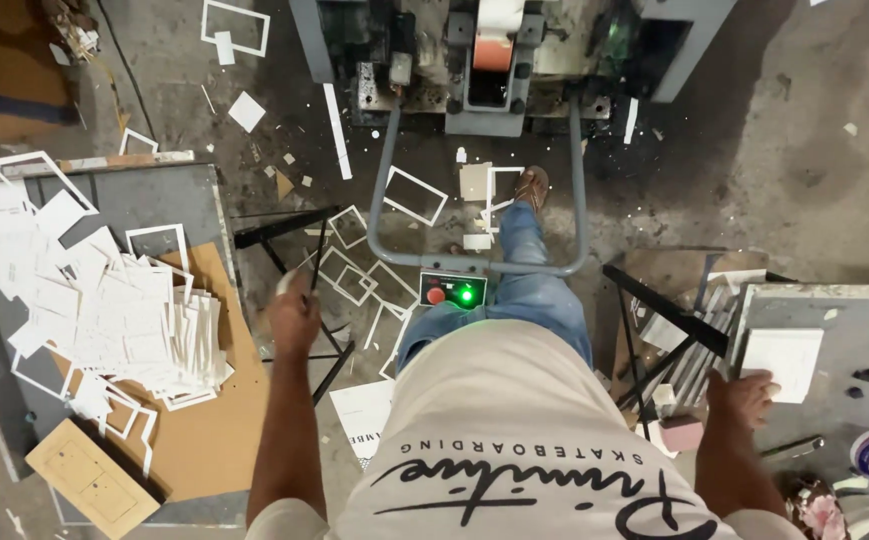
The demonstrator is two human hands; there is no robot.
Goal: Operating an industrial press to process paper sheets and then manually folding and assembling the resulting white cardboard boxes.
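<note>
My left hand [294,318] is raised over the floor between the left table and the machine. Its fingers are closed on a small white card scrap [283,282], which is blurred. My right hand [744,396] rests on the right-hand table [854,300], with its fingers curled over the near left corner of a stack of white cards [782,360]. On the left table lies a loose pile of white cards and cut-out frames [124,315] over brown cardboard [216,440].
A grey machine [484,60] stands ahead with a tube guard bar [384,200] and a control box [452,291] showing a red button and a green light. White frames [414,195] litter the floor. Black metal stands [294,230] flank my leg in jeans [529,280].
</note>
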